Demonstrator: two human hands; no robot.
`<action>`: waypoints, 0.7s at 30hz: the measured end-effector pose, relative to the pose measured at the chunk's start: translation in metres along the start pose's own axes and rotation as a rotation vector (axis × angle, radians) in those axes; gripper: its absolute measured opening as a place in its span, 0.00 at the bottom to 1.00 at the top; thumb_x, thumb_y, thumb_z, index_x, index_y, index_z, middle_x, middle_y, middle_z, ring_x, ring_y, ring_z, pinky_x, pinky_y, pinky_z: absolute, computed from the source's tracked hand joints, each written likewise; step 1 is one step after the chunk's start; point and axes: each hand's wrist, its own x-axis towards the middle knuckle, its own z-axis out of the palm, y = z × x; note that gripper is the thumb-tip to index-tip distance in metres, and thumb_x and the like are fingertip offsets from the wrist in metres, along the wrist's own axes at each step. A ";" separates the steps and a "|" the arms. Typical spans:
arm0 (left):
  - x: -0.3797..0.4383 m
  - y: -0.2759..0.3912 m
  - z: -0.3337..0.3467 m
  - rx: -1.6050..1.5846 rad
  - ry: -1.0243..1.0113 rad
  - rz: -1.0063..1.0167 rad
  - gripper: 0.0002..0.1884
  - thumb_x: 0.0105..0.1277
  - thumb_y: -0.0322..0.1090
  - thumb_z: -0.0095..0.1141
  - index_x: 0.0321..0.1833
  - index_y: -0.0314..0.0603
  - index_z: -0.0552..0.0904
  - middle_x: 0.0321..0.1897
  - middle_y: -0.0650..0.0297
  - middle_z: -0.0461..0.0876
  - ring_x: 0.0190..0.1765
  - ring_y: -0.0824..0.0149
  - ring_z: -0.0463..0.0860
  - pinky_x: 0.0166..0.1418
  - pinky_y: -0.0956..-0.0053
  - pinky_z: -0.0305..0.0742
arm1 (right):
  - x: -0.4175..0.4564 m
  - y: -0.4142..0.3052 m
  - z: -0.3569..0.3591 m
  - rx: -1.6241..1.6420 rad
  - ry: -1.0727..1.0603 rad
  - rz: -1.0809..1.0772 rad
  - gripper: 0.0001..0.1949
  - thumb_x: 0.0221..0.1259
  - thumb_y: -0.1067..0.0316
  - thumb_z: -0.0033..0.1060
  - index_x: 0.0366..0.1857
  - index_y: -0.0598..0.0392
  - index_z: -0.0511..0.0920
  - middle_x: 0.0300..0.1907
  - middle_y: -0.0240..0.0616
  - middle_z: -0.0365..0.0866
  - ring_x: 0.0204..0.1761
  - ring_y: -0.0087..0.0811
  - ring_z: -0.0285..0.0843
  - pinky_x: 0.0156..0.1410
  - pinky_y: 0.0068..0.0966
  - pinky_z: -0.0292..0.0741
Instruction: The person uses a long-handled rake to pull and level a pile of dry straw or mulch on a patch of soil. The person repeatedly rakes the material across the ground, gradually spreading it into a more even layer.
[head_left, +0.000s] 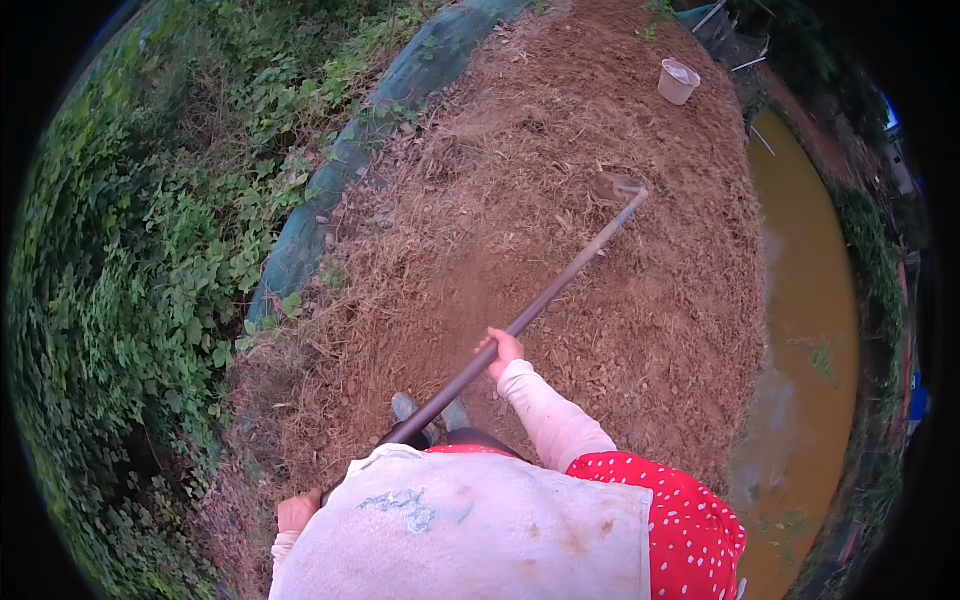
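A hoe with a long dark handle (465, 379) slants from lower left to upper right across the view. My right hand (501, 352) grips the shaft near its middle. At the lower left my left hand (298, 511) is closed around the rear end of the handle, partly hidden by the pale cloth over my chest. The muddy hoe blade (615, 186) is at the far end, at or just above dry grass and loose soil; whether it touches the ground I cannot tell.
Dense green vines (172, 247) rise at left behind a blue-green mesh barrier (330, 180). A brownish pond (806, 300) borders the soil strip (600, 352) at right. A light bucket (678, 81) stands on the soil at upper right. My boots (406, 409) are below the handle.
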 end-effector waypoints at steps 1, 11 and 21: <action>0.014 0.018 -0.008 -0.013 0.024 0.031 0.08 0.48 0.40 0.47 0.26 0.46 0.75 0.17 0.55 0.75 0.24 0.54 0.76 0.27 0.62 0.68 | 0.000 -0.021 0.006 -0.014 0.015 -0.093 0.07 0.47 0.73 0.52 0.27 0.57 0.65 0.19 0.38 0.66 0.20 0.33 0.68 0.25 0.32 0.70; -0.011 0.031 -0.112 0.126 0.018 0.029 0.07 0.36 0.32 0.52 0.21 0.43 0.73 0.15 0.55 0.74 0.24 0.54 0.76 0.29 0.62 0.69 | -0.008 0.035 0.020 -0.073 0.257 -0.026 0.07 0.51 0.72 0.50 0.31 0.58 0.64 0.19 0.38 0.65 0.19 0.33 0.65 0.26 0.35 0.70; -0.037 0.039 -0.222 0.490 0.239 -0.043 0.06 0.33 0.27 0.52 0.18 0.42 0.71 0.13 0.58 0.72 0.21 0.57 0.74 0.26 0.69 0.64 | -0.066 0.052 0.047 0.165 0.037 0.186 0.11 0.51 0.68 0.52 0.34 0.55 0.62 0.26 0.39 0.63 0.27 0.34 0.65 0.40 0.41 0.70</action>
